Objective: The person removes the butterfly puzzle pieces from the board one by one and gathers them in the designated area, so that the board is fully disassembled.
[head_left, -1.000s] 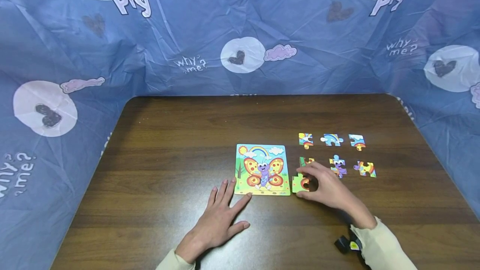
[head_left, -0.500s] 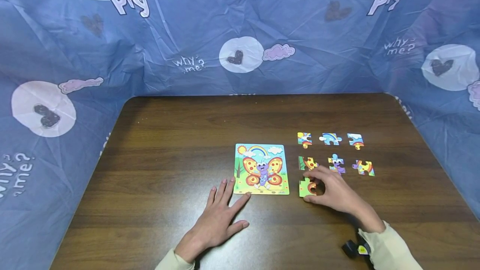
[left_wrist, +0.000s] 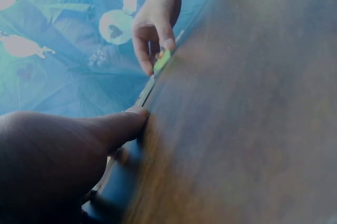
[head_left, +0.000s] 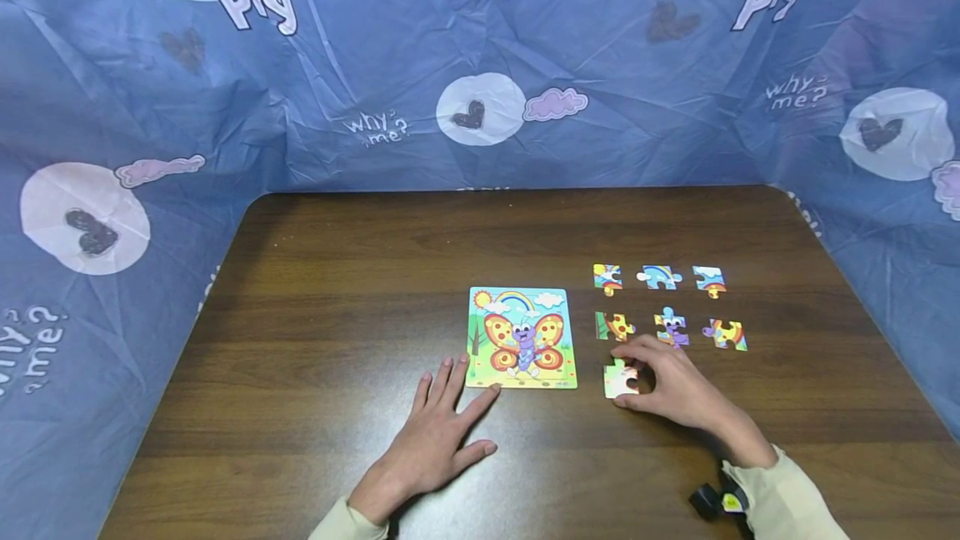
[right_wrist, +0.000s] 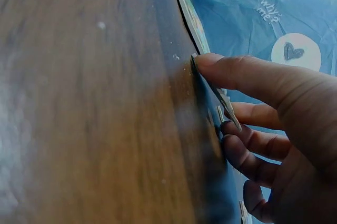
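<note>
A square butterfly picture board (head_left: pixel 522 340) lies on the table, with a sun, rainbow and clouds printed on it. Spread fingers of my left hand (head_left: pixel 431 436) rest at its lower left corner. To the board's right, my right hand (head_left: pixel 671 382) pinches a green jigsaw puzzle piece (head_left: pixel 618 382) between thumb and fingers; glare whitens its face. In the right wrist view the puzzle piece (right_wrist: pixel 224 100) appears edge-on and tilted, close over the table. The left wrist view shows my left thumb (left_wrist: pixel 124 126) in front and the right hand (left_wrist: pixel 158 21) farther off.
Several loose puzzle pieces lie in two rows beyond the right hand, among them a rainbow piece (head_left: pixel 660 277), a butterfly-face piece (head_left: pixel 671 327) and a yellow wing piece (head_left: pixel 726 334). A blue printed cloth (head_left: pixel 480 40) hangs behind the brown wooden table (head_left: pixel 375 248).
My right hand has drawn the green puzzle piece rightward, away from the board, and the piece has tilted into glare. The left hand stays at the board's corner.
</note>
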`<action>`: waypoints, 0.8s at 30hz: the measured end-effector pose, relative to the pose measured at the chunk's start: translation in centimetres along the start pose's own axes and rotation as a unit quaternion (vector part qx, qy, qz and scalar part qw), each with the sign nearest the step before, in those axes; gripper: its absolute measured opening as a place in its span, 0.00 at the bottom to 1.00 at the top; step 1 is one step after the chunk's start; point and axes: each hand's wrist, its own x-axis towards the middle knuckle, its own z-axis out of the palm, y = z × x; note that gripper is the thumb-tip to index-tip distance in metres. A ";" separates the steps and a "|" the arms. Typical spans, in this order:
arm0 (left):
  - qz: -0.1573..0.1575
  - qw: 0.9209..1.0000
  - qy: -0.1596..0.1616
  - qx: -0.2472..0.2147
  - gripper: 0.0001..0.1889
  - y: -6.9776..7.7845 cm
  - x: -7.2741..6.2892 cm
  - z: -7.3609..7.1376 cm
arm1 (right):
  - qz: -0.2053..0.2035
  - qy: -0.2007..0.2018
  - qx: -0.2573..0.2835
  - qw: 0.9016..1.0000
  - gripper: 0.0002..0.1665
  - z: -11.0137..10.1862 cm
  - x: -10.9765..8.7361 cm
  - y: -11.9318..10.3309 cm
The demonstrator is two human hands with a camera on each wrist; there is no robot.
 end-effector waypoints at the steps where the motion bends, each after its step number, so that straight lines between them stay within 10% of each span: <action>1: 0.000 1.000 0.000 0.001 0.34 0.0 0.0 0.0 | 0.002 -0.001 0.001 1.000 0.35 0.0 0.0 0.0; 24: 0.000 1.000 0.000 -0.003 0.34 0.0 0.0 -0.1 | 0.048 -0.037 0.011 0.998 0.36 -0.2 0.2 0.0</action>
